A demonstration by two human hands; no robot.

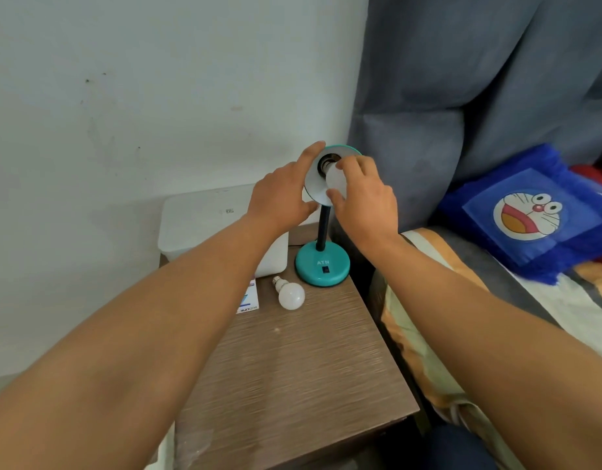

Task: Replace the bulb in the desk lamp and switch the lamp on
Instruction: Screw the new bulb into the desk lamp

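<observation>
At 12 o'clock on bench (309,368): teal desk lamp (322,268); left hand (279,198) grips white-lined shade (313,186), right hand (364,198) pinches frosted white bulb (335,179) at socket (326,162).

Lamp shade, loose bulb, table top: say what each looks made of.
Lamp shade: probably painted metal, teal outside, matte white inside; thin stiff rim.
Loose bulb: frosted white dome, likely plastic or glass, on a ribbed silvery metal screw base.
Table top: wood-grain laminate or veneer, brown, fine streaks, slight sheen; which one cannot be told.
</observation>
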